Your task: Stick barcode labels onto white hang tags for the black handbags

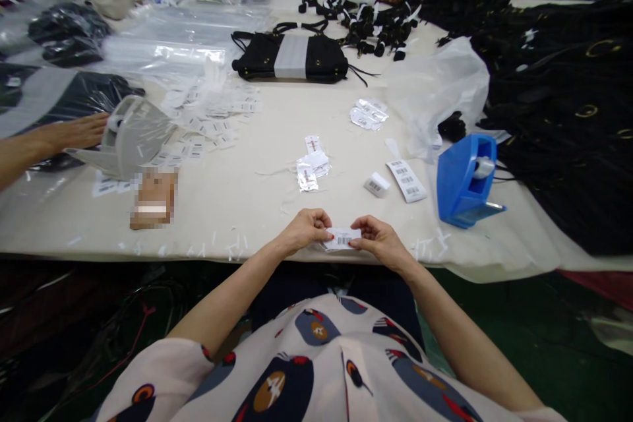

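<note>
Between my two hands, at the table's near edge, is a small white barcode label [343,239]. My left hand [309,229] pinches its left end between thumb and fingers. The right end is pinched by my right hand [380,241]. Beyond them lies a little pile of white tags in clear packets [312,165]. To the right of that pile are a small folded barcode label [376,184] and a longer strip of barcode labels [406,179]. A blue tape dispenser [462,181] stands farther right.
A grey tape dispenser [133,138] stands left, near a co-worker's hand [84,132] on a plastic-wrapped bag. Many barcode labels [212,122] lie beside it. A black bag with a grey band [291,58] lies ahead. Black bags [568,112] heap up at right. Other people sit across the table.
</note>
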### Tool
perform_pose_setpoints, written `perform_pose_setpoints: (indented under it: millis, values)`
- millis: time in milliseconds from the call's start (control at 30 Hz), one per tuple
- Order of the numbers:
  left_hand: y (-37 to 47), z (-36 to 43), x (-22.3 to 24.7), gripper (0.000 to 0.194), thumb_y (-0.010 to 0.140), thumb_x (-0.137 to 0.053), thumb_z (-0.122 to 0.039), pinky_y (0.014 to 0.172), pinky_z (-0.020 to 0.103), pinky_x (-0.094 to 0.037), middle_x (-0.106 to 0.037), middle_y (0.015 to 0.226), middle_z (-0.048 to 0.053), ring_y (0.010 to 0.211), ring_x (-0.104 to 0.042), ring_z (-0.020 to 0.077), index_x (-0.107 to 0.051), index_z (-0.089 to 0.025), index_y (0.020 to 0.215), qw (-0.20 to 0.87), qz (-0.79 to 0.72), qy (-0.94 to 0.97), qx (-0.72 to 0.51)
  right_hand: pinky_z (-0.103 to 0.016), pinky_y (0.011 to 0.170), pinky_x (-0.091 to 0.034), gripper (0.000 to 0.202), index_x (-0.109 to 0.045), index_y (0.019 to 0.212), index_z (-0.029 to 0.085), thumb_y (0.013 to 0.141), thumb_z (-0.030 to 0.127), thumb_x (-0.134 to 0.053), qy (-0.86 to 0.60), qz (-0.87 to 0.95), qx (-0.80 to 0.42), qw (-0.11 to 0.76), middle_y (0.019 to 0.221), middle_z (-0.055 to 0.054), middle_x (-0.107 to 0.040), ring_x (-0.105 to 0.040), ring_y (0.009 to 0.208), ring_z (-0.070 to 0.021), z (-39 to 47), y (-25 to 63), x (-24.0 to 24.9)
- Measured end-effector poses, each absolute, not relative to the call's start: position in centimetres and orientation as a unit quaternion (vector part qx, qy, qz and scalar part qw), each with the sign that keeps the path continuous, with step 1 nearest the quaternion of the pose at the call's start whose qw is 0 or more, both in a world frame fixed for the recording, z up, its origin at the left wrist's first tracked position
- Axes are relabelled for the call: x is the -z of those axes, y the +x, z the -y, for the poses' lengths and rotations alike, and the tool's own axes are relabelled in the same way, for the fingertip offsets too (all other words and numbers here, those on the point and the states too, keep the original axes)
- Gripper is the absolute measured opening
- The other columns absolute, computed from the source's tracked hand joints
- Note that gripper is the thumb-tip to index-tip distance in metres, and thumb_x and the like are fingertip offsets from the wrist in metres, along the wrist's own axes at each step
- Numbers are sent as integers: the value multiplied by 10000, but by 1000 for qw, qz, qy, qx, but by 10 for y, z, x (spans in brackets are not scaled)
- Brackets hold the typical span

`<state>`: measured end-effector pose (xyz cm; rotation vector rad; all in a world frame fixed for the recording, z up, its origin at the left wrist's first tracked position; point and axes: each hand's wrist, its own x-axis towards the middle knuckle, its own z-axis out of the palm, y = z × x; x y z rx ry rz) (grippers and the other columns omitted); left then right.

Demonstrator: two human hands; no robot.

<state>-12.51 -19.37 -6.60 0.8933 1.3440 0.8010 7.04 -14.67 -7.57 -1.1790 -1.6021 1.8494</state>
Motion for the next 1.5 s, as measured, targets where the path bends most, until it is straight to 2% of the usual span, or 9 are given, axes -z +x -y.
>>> perform_pose_setpoints:
  millis: [200, 567, 733, 833, 933, 1167, 1367, 1500]
  values:
    - [-121, 194, 67, 240, 515, -696, -162, 481, 182, -301, -512, 509, -70, 470, -448, 54, -568, -122, 714, 629, -563, 410, -345, -241, 489, -388, 364, -515, 773, 203, 511, 295, -751, -451, 573, -648, 221, 499, 90, -492, -470, 459, -91, 145, 70, 79]
    - [-116, 196, 65, 196, 511, -697, -143, 424, 162, -310, -517, 451, -60, 414, -463, 53, -564, -109, 650, 642, -574, 366, -353, -216, 450, -387, 334, -548, 687, 166, 502, 344, -762, -477, 546, -641, 250, 479, 68, -511, -473, 448, -80, 146, 66, 72]
    - [-113, 197, 63, 209, 519, -703, -157, 433, 186, -384, -547, 453, -39, 401, -496, 72, -549, -107, 651, 647, -579, 332, -370, -222, 473, -426, 303, -585, 691, 162, 573, 411, -712, -478, 491, -678, 267, 556, 36, -574, -516, 504, -92, 146, 68, 68]
    - [-114, 198, 65, 218, 514, -707, -157, 435, 187, -391, -546, 447, -38, 401, -500, 75, -546, -107, 653, 641, -579, 329, -382, -241, 500, -456, 313, -598, 685, 157, 518, 371, -753, -481, 458, -701, 259, 611, 18, -623, -551, 520, -106, 147, 70, 67]
    - [-115, 200, 66, 224, 515, -712, -160, 443, 177, -384, -548, 458, -41, 418, -503, 69, -558, -106, 668, 646, -571, 334, -380, -231, 464, -431, 301, -584, 635, 152, 490, 337, -773, -490, 449, -695, 273, 536, 26, -603, -537, 464, -100, 149, 71, 68]
    - [-114, 203, 66, 261, 514, -726, -168, 469, 177, -388, -581, 503, -35, 438, -517, 69, -561, -112, 707, 665, -561, 313, -381, -209, 459, -408, 290, -573, 662, 154, 516, 316, -765, -484, 454, -678, 316, 526, 44, -583, -518, 463, -81, 151, 67, 72]
    - [-113, 204, 67, 274, 510, -736, -198, 477, 188, -397, -610, 528, -11, 449, -532, 83, -562, -109, 702, 671, -566, 300, -373, -213, 462, -421, 311, -561, 676, 162, 528, 356, -753, -501, 477, -652, 309, 548, 40, -574, -512, 496, -90, 152, 65, 76]
    - [-112, 205, 70, 283, 514, -739, -215, 472, 186, -392, -618, 531, -6, 446, -535, 86, -563, -112, 711, 676, -559, 306, -369, -204, 451, -404, 293, -556, 690, 169, 586, 391, -716, -507, 499, -634, 305, 538, 38, -560, -499, 509, -93, 152, 67, 80]
